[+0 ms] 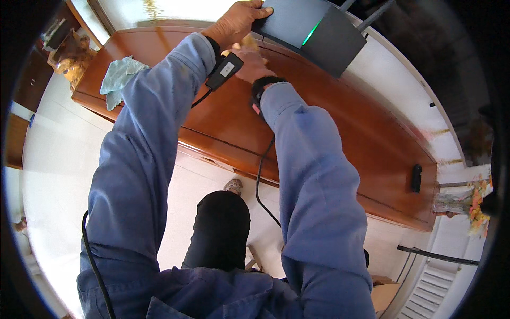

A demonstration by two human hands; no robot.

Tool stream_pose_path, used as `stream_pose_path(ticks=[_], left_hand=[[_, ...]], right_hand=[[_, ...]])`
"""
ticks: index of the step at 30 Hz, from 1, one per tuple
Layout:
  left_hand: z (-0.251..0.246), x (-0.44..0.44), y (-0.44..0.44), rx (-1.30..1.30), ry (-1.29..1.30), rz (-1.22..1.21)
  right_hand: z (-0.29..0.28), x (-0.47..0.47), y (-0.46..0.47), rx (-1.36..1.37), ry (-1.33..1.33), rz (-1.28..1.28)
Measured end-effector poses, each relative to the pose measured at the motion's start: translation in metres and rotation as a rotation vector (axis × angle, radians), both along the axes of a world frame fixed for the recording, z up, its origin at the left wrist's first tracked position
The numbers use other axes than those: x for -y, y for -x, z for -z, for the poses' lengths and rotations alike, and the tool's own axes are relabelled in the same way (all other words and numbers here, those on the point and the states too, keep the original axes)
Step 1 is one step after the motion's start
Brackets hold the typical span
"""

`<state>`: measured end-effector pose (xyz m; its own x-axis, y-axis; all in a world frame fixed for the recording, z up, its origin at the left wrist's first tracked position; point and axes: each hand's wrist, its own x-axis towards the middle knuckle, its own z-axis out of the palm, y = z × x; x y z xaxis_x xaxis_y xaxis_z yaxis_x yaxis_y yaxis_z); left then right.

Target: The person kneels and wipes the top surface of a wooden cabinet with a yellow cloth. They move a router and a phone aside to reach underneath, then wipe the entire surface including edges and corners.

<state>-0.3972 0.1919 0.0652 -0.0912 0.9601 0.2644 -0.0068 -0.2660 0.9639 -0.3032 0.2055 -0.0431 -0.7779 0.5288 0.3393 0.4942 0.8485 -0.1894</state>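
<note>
My left hand (238,23) grips the left edge of a dark wireless router (297,24), its thumb on the top face. The router has a lit green strip and grey antennas, and is partly cut off by the upper picture edge. Below it, my right hand (252,62) reaches over a reddish-brown wooden cabinet (318,115). A blurred yellowish patch shows by its fingers, which are partly hidden; whether they hold something is unclear. Each wrist wears a black strap; a black cabled box (225,71) sits by the left one.
A pale teal cloth (121,79) lies on the cabinet's left end. Toward the right end rests a small black object (416,178). A dark screen (442,67) rises behind the cabinet. Flowers (480,207) stand beyond the right end. A black cable (259,187) hangs beneath my right arm.
</note>
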Motion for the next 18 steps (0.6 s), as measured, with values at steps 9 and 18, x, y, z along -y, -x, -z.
stream_pose_path(ticks=[9,18], left_hand=[[0.008,0.012,-0.028,0.050,0.044,-0.057],[0.054,0.019,-0.004,0.031,0.193,-0.070]], right_hand=[[-0.024,0.074,-0.107,0.051,0.096,0.077],[-0.052,0.172,-0.216,0.094,0.197,0.069]])
